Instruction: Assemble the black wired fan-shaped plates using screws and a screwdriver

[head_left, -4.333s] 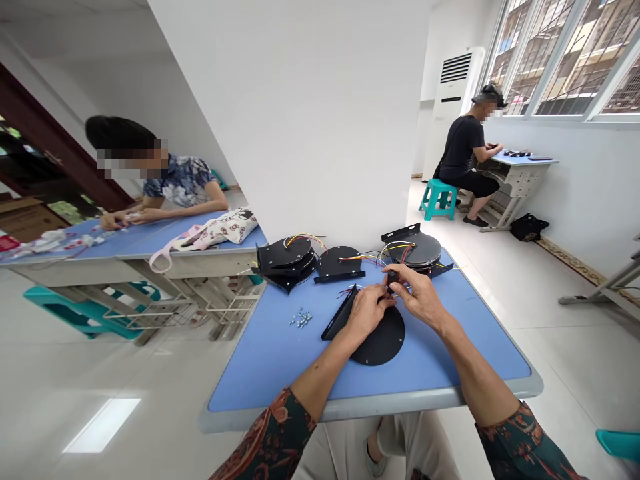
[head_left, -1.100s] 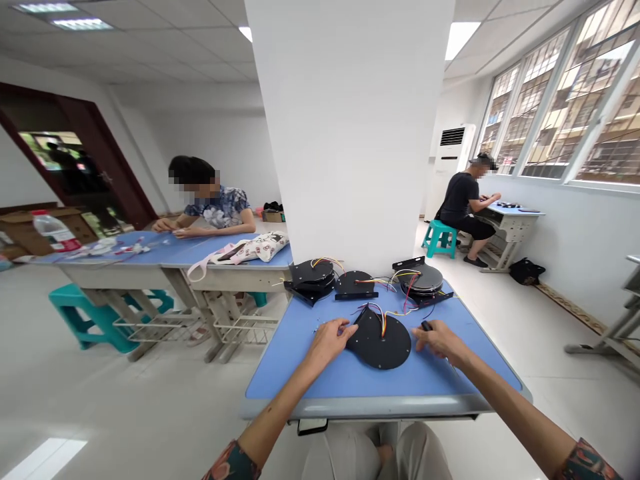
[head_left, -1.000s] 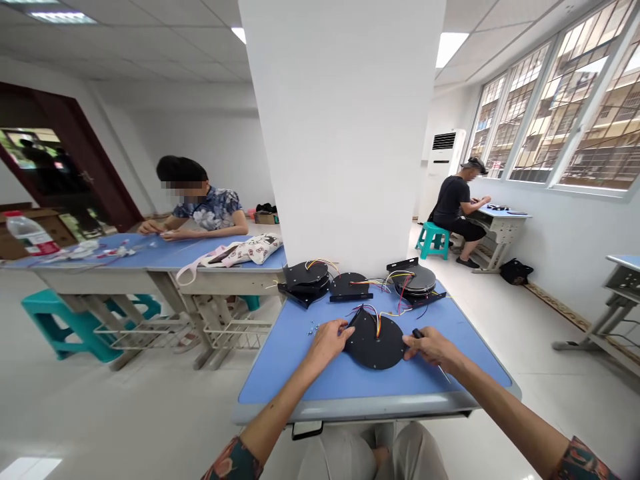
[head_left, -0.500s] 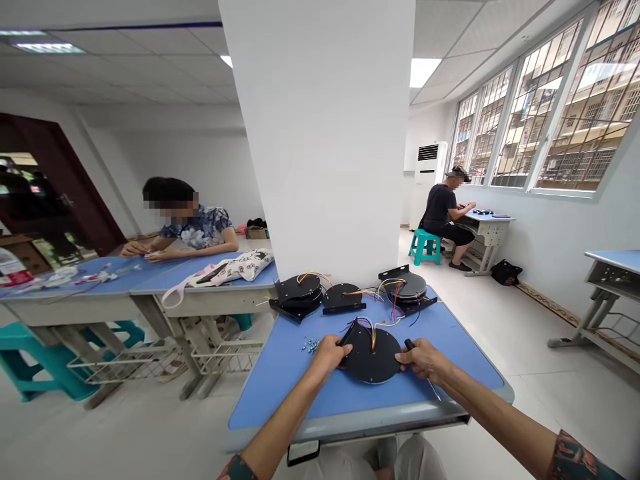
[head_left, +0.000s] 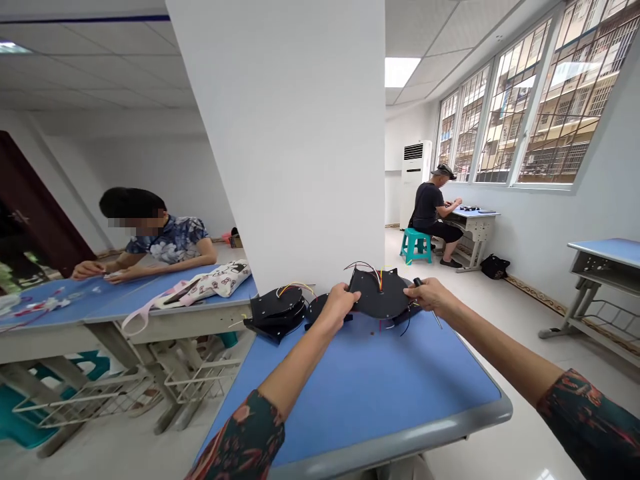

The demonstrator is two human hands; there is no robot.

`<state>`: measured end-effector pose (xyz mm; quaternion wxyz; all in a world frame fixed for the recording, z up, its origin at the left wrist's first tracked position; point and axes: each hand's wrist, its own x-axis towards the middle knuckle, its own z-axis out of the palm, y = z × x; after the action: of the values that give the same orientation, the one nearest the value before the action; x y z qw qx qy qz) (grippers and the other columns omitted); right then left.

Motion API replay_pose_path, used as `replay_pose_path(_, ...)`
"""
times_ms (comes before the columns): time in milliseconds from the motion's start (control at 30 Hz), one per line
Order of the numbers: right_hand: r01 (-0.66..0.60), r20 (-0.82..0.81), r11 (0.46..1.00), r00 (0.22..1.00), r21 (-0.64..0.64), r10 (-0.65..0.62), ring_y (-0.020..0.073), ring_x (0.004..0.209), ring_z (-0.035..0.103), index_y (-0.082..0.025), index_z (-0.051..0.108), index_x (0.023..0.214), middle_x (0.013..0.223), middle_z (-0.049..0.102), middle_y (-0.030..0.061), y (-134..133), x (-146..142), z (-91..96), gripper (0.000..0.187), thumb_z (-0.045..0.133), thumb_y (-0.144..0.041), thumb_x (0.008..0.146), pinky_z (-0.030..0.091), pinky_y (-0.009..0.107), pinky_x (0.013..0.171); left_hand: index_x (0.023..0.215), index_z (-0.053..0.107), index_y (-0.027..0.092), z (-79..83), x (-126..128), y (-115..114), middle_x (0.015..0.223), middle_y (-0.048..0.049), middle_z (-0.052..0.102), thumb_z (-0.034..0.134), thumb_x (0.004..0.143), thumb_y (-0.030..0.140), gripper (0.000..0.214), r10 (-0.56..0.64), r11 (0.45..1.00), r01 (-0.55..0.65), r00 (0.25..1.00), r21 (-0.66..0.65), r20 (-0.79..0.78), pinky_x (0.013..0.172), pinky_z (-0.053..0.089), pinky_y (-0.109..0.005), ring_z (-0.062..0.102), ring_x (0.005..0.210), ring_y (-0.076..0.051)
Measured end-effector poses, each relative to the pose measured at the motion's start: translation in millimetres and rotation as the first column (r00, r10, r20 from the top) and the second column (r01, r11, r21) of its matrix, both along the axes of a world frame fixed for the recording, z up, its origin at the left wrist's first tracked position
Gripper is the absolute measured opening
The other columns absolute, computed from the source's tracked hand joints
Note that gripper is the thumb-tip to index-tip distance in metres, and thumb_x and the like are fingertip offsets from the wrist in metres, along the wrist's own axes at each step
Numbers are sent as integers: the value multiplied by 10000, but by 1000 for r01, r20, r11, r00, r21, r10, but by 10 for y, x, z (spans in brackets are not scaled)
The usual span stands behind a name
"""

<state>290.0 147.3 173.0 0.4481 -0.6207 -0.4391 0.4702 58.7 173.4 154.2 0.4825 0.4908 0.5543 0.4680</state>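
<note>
Both hands hold a black round plate (head_left: 381,297) with coloured wires on top, lifted above the far end of the blue table (head_left: 365,387). My left hand (head_left: 341,302) grips the plate's left edge. My right hand (head_left: 431,295) grips its right edge and also keeps a small screwdriver (head_left: 426,297) between the fingers. The plate hangs over the right-hand stack of similar plates, which it mostly hides. Another stack of black plates (head_left: 278,309) with yellow and red wires lies to the left of my left hand.
A wide white pillar (head_left: 295,147) stands right behind the table. A person sits at the blue desks on the left, beside a patterned bag (head_left: 215,281). Another person sits at a desk by the windows at the back right.
Both hands have lifted the round plate off the table's middle and carried it away to the far end. The camera has tilted and swung, and the loose screws have gone out of sight.
</note>
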Motion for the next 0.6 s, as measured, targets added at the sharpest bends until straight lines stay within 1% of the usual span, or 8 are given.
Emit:
replay_pose_path(33, 18, 13, 1000, 1000, 3, -18, 11, 347, 258, -158, 536, 726, 484, 569, -10, 129, 74, 36, 275, 807, -132, 763, 138, 184, 356, 795, 618, 131, 19, 115, 121, 693, -22, 651, 725, 748, 59, 138, 3, 1000, -3, 1000, -19, 4, 649, 563, -256, 636, 671, -147)
replay_pose_path(100, 54, 41, 999, 998, 1, -54, 11, 348, 263, -152, 529, 706, 471, 571, 3, 381, 210, 59, 283, 804, -121, 766, 147, 181, 351, 799, 614, 121, 3, 333, 333, 690, -31, 641, 715, 756, 47, 132, 4, 999, -3, 1000, -43, 13, 628, 577, -263, 636, 665, -151)
replay_pose_path(167, 82, 75, 997, 994, -14, -81, 12, 347, 260, -151, 523, 687, 458, 573, 15, 611, 324, 23, 308, 824, -129, 750, 157, 182, 344, 808, 612, 109, -64, 516, 494, 690, -40, 633, 692, 771, 34, 116, 2, 998, -2, 1000, -61, 11, 606, 588, -271, 636, 658, -156)
replay_pose_path(267, 113, 127, 992, 986, -47, -107, 22, 345, 274, -159, 522, 680, 433, 553, 8, 903, 456, -90, 347, 867, -170, 712, 170, 184, 338, 837, 617, 94, -187, 698, 651, 748, -67, 659, 653, 787, 13, 101, -3, 996, 3, 1000, -89, -5, 607, 609, -277, 653, 683, -161)
replay_pose_path(367, 124, 172, 990, 979, -68, -111, 35, 350, 299, -163, 536, 700, 432, 536, -6, 1129, 553, -204, 366, 896, -227, 685, 193, 192, 341, 876, 630, 83, -269, 790, 754, 853, -101, 703, 641, 801, 17, 100, -21, 995, 16, 999, -103, -44, 632, 621, -258, 680, 726, -159)
replay_pose_path(467, 126, 214, 989, 971, -73, -108, 49, 361, 323, -158, 554, 715, 432, 509, -18, 1292, 618, -282, 379, 915, -262, 663, 213, 204, 348, 954, 649, 81, -310, 834, 844, 943, -122, 729, 661, 829, 79, 125, -32, 994, 18, 992, -107, -125, 626, 611, -230, 703, 749, -162)
replay_pose_path(533, 126, 244, 989, 964, -73, -105, 54, 373, 334, -151, 567, 723, 438, 503, -19, 1370, 648, -313, 377, 920, -268, 658, 225, 209, 358, 986, 663, 88, -326, 849, 892, 921, -120, 738, 676, 855, 167, 153, -40, 993, 17, 978, -113, -205, 594, 597, -243, 709, 707, -177)
replay_pose_path(600, 126, 275, 990, 956, -68, -103, 57, 384, 341, -144, 578, 729, 444, 495, -22, 1425, 672, -334, 374, 922, -272, 656, 234, 212, 369, 945, 684, 87, -335, 853, 922, 804, -118, 731, 679, 881, 290, 212, -63, 991, 26, 956, -129, -288, 557, 574, -276, 703, 628, -206)
